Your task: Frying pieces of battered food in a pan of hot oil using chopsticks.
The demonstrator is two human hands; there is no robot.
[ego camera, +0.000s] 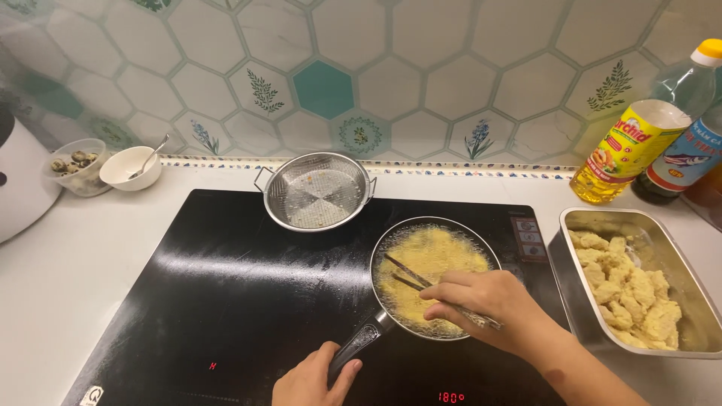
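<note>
On the black glass cooktop, head view: my left hand wraps the small steel frying pan handle. Right hand pinches dark wooden chopsticks over bubbling yellow oil; rectangular steel tray of battered pieces sits right.

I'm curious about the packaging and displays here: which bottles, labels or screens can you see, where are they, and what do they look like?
Oil bottle: top right, leaning at the wall; clear, yellow oil, yellow-red label, yellow cap.
Sauce bottle: right of it, dark; blue-red-white label.
Cooktop sticker: right of the pan; small, rectangular.
Red display: cooktop's front edge.
</note>
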